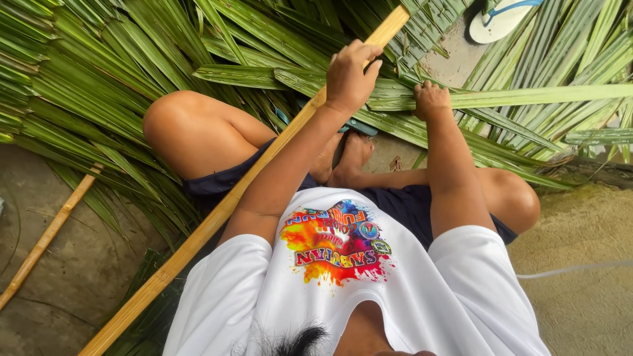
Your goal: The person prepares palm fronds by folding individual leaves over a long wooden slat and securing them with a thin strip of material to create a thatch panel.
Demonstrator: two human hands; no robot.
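Bare concrete ground [59, 277] fills the lower left of the frame, with a thin bamboo stick [46, 237] lying on it. Long green palm leaflets [99, 86] cover the top. Your left hand [349, 76] curls closed around the thick yellow bamboo pole [217, 214], which runs diagonally from lower left to upper centre. Just right, your right hand [432, 99] pinches a folded palm leaflet [527, 97] stretching rightward. A white sandal [498, 20] sits upper right.

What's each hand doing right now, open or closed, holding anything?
Left hand: closed around the bamboo pole.
Right hand: closed on a green palm leaf.
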